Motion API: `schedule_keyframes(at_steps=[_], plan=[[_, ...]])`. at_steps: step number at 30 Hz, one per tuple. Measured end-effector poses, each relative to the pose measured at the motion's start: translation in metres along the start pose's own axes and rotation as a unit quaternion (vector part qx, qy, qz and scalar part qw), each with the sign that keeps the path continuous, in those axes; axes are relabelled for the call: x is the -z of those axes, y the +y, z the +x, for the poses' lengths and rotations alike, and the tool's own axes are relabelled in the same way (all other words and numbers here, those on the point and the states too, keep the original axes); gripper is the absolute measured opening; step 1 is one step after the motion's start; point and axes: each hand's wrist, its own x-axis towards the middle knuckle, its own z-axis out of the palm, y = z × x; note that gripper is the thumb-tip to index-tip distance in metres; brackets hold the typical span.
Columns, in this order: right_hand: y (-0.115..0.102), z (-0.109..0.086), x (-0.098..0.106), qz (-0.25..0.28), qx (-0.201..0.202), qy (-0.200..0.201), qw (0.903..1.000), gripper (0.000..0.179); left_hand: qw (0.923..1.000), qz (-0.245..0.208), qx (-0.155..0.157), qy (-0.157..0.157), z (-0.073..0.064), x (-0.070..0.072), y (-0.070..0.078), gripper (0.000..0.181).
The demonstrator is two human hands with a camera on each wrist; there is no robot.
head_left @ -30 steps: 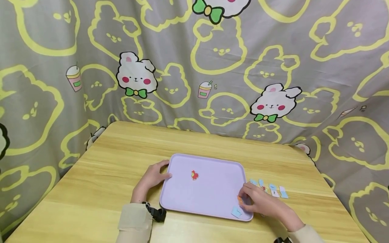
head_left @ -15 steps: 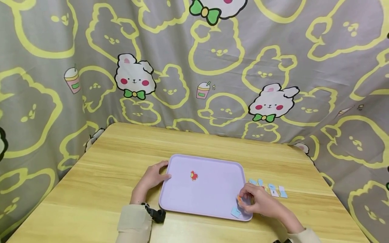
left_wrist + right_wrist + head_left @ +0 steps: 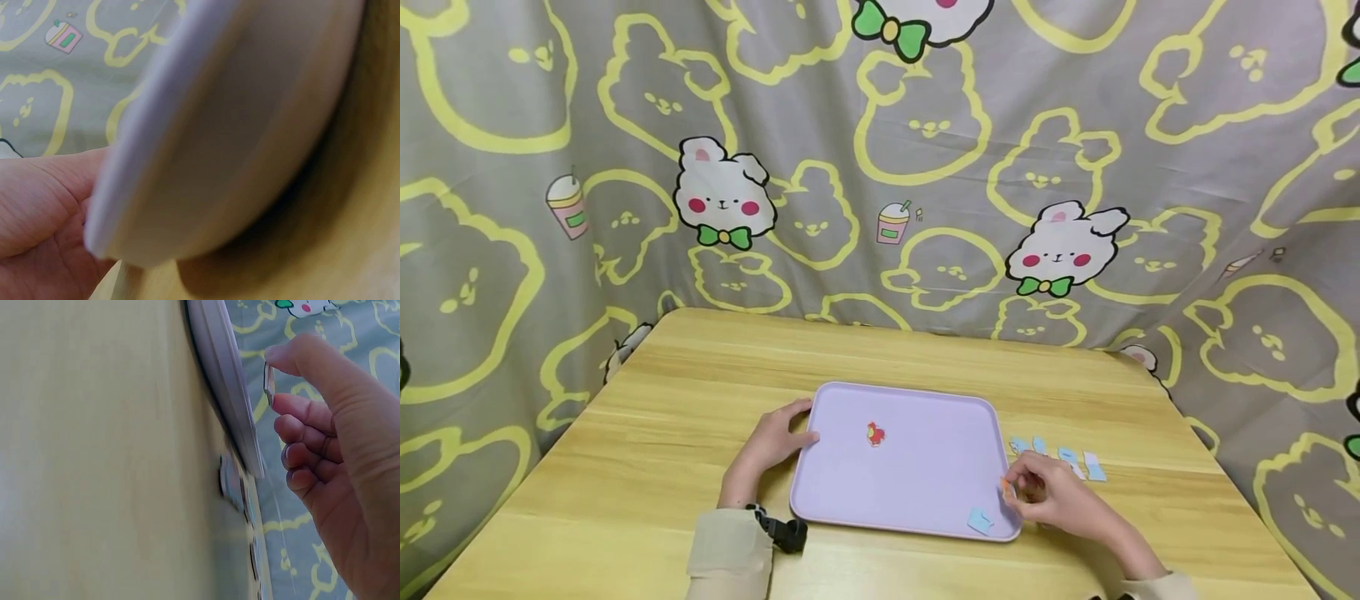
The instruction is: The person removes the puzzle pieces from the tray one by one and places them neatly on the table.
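A lilac tray (image 3: 910, 475) lies on the wooden table. My left hand (image 3: 775, 437) holds it by the left rim, thumb over the edge and fingers along the outside; the left wrist view shows the palm partly hidden by the tray wall (image 3: 212, 137). Between thumb and forefinger, my right hand (image 3: 1060, 496) pinches a small orange puzzle piece (image 3: 1007, 489) at the tray's right rim. That puzzle piece (image 3: 269, 382) appears edge-on in the right wrist view. On the tray are a red piece (image 3: 876, 434), towards the upper left, and a light blue piece (image 3: 980, 521) in the near right corner.
Several light blue and pale pieces (image 3: 1094, 467) lie on the table (image 3: 700, 375) right of the tray, some partly behind my right hand. One more piece (image 3: 231, 481) shows beside the tray in the right wrist view. A patterned grey curtain (image 3: 820, 208) hangs behind the table.
My right hand has moved right, carrying the orange puzzle piece from over the tray to its right rim. The left hand stays on the rim. The head view has shifted slightly.
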Motion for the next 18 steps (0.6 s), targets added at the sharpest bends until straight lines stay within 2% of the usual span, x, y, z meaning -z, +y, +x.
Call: schedule_keyframes(at_steps=[4, 11, 18], plan=[[0.003, -0.009, 0.005, -0.010, -0.008, 0.014, 0.9998, 0.028, 1.0000, -0.005, -0.001, -0.001, 0.001, 0.001, 0.002, 0.056], [0.010, -0.025, 0.014, -0.014, -0.033, 0.017, 0.9992, 0.026, 1.0000, -0.007, 0.002, -0.006, 0.002, 0.002, 0.006, 0.056], [0.016, -0.038, 0.022, -0.039, -0.035, 0.015, 0.9985, 0.029, 0.9997, -0.016, 0.016, -0.002, -0.002, -0.002, 0.004, 0.057]])
